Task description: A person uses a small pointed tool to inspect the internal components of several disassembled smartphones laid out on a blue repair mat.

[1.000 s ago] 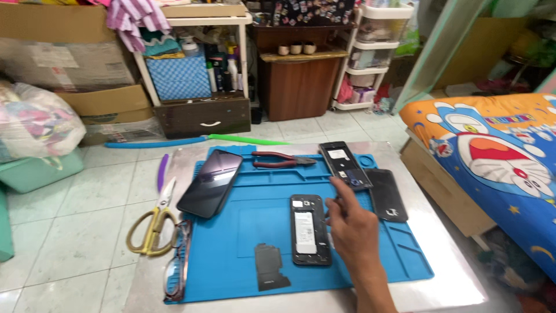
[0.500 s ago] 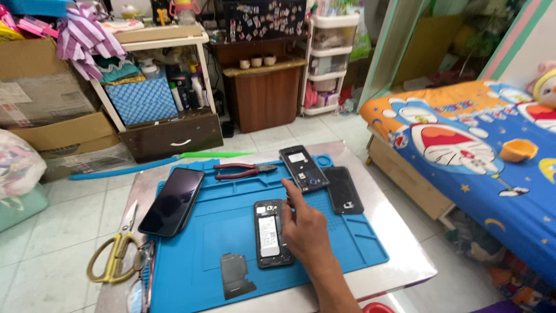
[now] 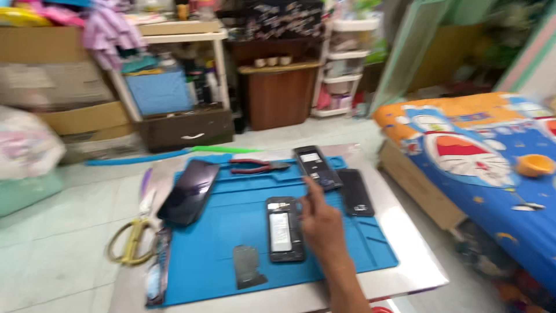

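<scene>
My right hand (image 3: 322, 223) hovers over the blue work mat (image 3: 220, 232), index finger pointing forward, holding nothing. It sits just right of an opened black phone (image 3: 283, 228) with its white battery showing. Ahead of the fingertip lies a second opened phone (image 3: 316, 166), and to the right a black back cover (image 3: 355, 192). A dark phone with its screen up (image 3: 189, 190) rests on the mat's left edge. A small grey part (image 3: 248, 273) lies near the mat's front. My left hand is out of view.
Red-handled pliers (image 3: 255, 167) lie at the mat's far edge. Yellow-handled scissors (image 3: 134, 235) sit left of the mat on the low metal table (image 3: 411, 255). A bed with a cartoon-print cover (image 3: 492, 168) stands right. Shelves, boxes and a brown cabinet (image 3: 277, 95) line the back.
The view has swung a little, shifting the table right in the picture. My right hand stays over the mat beside the opened phone, finger still pointing.
</scene>
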